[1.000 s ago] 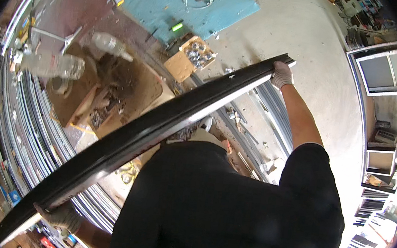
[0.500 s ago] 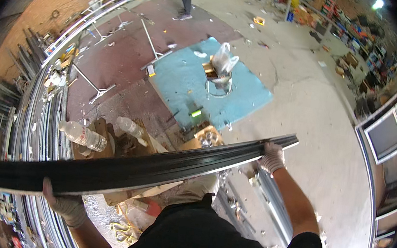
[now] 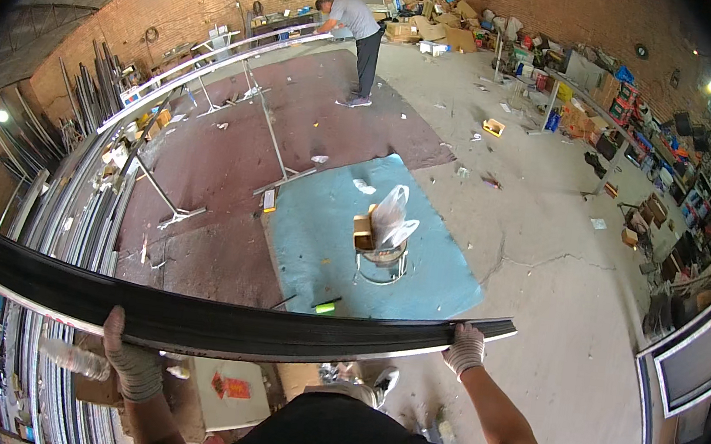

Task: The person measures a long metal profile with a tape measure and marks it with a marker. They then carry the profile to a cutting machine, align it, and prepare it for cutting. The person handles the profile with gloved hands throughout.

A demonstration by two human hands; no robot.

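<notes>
A long, grooved black profile bar [image 3: 213, 321] with a pale lower edge stretches across in front of me, from the far left rim to right of centre. I cannot tell whether it is one piece or several stacked strips. My left hand [image 3: 132, 361], in a pale work glove, grips its near edge toward the left, thumb upward, other fingers hidden beneath. Close to the right end, my right hand [image 3: 465, 352], gloved too, is closed round the bar. Below the bar lie a clear plastic bottle [image 3: 75, 358] and a pale board [image 3: 216, 408] with a red packet [image 3: 231, 387].
On the blue mat [image 3: 319, 235] ahead stands a stool [image 3: 381, 264] bearing a box and plastic bag. Many long profiles [image 3: 67, 215] lie along the left. A co-worker [image 3: 359, 38] bends over a long rack at the back. Framed panels [image 3: 694, 370] lean at right.
My view has lifted, showing more of the far room and co-worker. The bar's right end sits lower in view and its left end higher. Both hands still hold it.
</notes>
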